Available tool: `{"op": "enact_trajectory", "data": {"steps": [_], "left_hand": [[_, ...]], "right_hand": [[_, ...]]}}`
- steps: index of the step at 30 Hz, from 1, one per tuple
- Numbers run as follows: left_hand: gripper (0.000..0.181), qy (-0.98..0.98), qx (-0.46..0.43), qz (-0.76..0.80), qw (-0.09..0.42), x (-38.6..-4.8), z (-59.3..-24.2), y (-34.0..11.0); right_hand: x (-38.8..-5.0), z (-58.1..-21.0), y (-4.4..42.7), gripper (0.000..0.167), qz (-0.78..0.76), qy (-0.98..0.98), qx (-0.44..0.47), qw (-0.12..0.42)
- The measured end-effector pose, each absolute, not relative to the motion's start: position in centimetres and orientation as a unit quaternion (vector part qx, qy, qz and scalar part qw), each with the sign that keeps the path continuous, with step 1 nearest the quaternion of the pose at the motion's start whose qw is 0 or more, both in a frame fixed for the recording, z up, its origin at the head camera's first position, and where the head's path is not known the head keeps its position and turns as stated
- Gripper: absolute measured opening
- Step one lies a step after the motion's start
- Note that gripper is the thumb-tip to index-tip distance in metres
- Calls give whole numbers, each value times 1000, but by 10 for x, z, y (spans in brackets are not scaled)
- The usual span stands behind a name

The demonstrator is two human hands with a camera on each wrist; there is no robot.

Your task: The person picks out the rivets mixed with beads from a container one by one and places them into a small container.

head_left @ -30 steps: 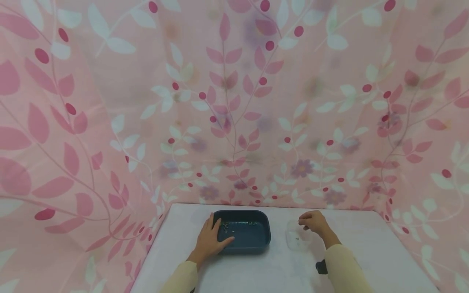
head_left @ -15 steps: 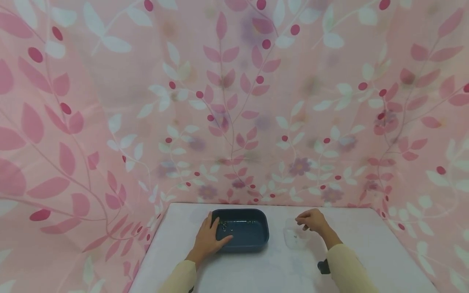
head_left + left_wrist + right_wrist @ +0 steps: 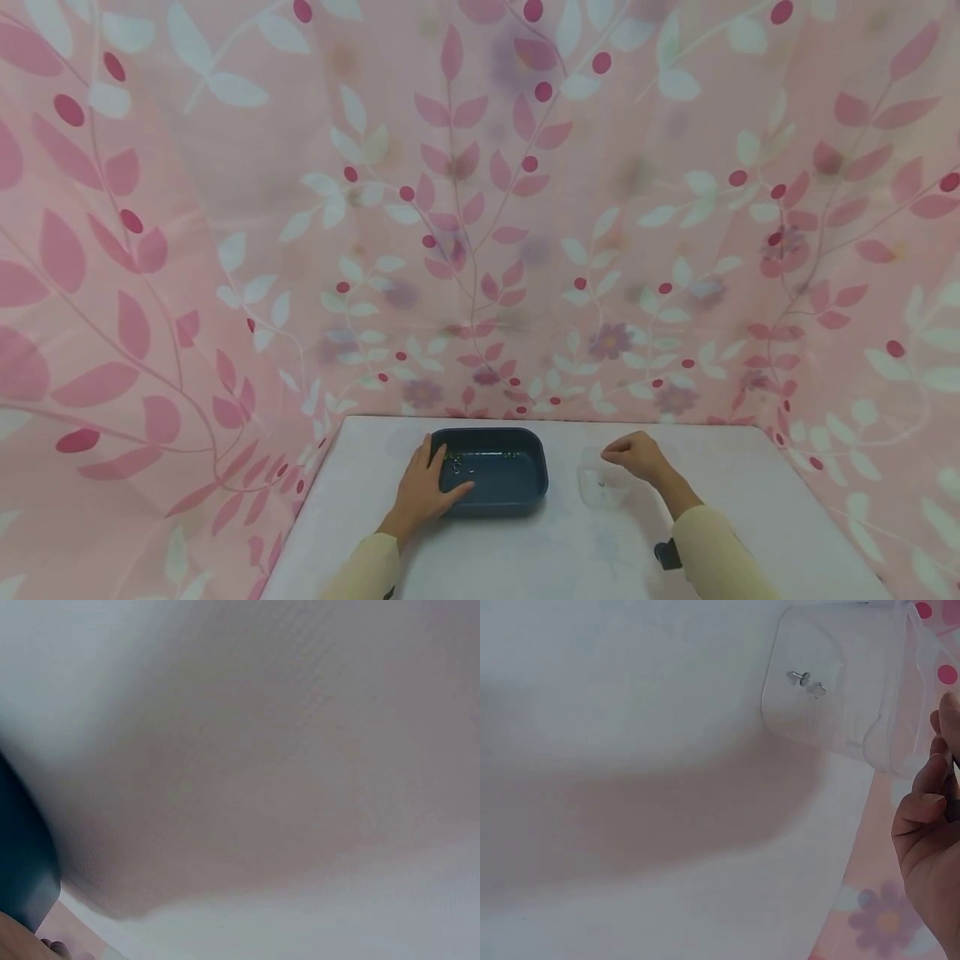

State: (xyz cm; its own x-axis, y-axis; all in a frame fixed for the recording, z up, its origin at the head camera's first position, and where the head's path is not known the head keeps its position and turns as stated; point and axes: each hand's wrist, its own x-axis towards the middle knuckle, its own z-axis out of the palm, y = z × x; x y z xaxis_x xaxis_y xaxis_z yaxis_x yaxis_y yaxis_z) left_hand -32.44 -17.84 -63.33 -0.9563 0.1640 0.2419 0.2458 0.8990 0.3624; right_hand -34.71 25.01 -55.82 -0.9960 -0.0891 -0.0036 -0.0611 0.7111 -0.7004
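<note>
While the head view takes in both hands, the left hand (image 3: 422,492) lies at the left side of a dark blue tray (image 3: 502,485), its fingers spread over the rim and its thumb apart from them; small shiny pieces (image 3: 457,465) lie inside the tray, mostly towards its left end; to the right, well apart from the tray, a clear container (image 3: 587,497) sits on the white table (image 3: 525,562); the right hand (image 3: 636,460) is at its far side, fingertips drawn together — whether they pinch anything I cannot tell; a pink leaf-patterned cloth (image 3: 480,367) hangs behind.

In the left wrist view, the tray's outer wall shows at the left edge, a sliver of hand below it; shadowed white surface fills most of the rest.

In the right wrist view, small metal bits (image 3: 799,678) show in the container — the bent right hand just beside it.
</note>
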Motion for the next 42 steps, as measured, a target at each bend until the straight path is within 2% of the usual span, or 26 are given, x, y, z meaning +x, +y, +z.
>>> {"op": "enact_trajectory", "data": {"steps": [6,15,31,42], "left_hand": [[110,-970,-104,-200,91,-324,-632,-179],[111,-968,-107,-206,98,-322,-631,-179],[114,-968,-100,-211,93,-323,-627,-178],[120,-969,-101,-215,69,-321,-623,-179]], "right_hand": [[-346,-561,252,16,-381,923,-43,29],[-343,-569,256,23,-407,912,-26,34],[-341,-574,249,20,-393,919,-31,-6],[-341,-583,248,18,-400,916,-10,-19]]}}
